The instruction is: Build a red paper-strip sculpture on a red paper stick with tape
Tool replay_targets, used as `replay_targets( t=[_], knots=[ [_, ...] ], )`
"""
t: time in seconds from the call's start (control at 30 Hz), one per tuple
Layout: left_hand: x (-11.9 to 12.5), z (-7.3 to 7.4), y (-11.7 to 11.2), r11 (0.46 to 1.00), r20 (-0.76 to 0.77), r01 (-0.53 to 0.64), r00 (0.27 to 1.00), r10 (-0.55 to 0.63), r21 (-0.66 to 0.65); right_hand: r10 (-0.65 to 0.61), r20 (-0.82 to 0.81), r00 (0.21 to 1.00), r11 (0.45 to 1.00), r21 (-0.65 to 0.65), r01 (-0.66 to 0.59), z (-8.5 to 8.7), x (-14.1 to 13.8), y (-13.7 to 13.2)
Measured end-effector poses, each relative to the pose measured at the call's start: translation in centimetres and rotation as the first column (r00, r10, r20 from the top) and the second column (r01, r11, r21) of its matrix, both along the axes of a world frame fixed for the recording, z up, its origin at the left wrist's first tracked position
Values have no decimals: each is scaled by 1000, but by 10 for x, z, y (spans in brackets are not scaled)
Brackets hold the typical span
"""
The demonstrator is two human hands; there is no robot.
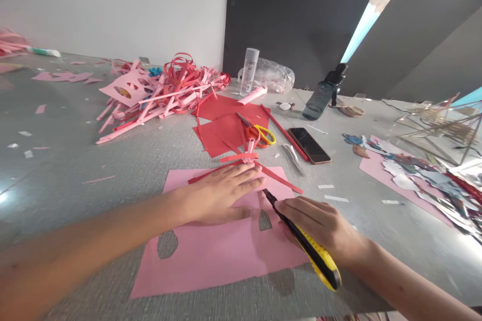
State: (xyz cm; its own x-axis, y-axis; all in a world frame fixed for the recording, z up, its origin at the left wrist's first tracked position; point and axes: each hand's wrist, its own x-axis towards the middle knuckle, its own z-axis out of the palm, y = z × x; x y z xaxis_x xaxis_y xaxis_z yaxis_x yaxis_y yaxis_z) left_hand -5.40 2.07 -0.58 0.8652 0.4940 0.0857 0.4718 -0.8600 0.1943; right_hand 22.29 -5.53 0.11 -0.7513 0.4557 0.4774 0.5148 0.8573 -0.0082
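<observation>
A sheet of pink paper (222,261) with cut-out holes lies on the grey table in front of me. My left hand (226,193) rests flat on its upper part, fingers stretched to the right. In my right hand (324,225) is a yellow and black utility knife (318,256), its tip on the paper just right of my left fingertips. Red paper strips (280,179) and a small pink paper roll (250,148) lie at the sheet's top edge, beyond my left hand.
Behind the sheet are red paper pieces (218,135), scissors (265,134) and a phone (309,144). A heap of paper strips (176,90) lies back left. Farther back stand a clear bottle (248,72) and a tilted dark bottle (324,93). Paper cut-outs (417,175) cover the right side.
</observation>
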Motion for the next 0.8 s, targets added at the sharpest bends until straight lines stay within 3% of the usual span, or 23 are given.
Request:
replay_targets(
  t=[0.2, 0.47, 0.57, 0.63, 0.7, 0.77, 0.8],
  knots=[
    [1, 8, -2, 999, -82, -19, 996, 16, -36, 74, 18, 997, 997, -27, -74, 11, 7, 8],
    [-1, 8, -1, 992, -55, -42, 998, 35, -116, 198, 72, 978, 968, -170, -184, 23, 28, 24],
    [0, 9, -2, 991, -63, -43, 997, 36, -123, 201, 9, 980, 963, -188, -196, 22, 33, 25],
    [0, 10, -2, 991, -65, -47, 997, 39, -125, 107, -134, 985, 975, -179, -131, 22, 32, 24],
    [0, 13, -2, 988, -70, -57, 996, 47, -143, -155, -339, 928, 961, -269, 62, 19, 26, 24],
    [-1, 15, -2, 985, -76, -61, 996, 49, -162, -454, -502, 736, 853, -483, 197, 15, 17, 28],
    [-2, 15, -1, 984, -78, -59, 996, 47, -166, -537, -558, 633, 797, -581, 164, 11, 13, 30]
  ],
)
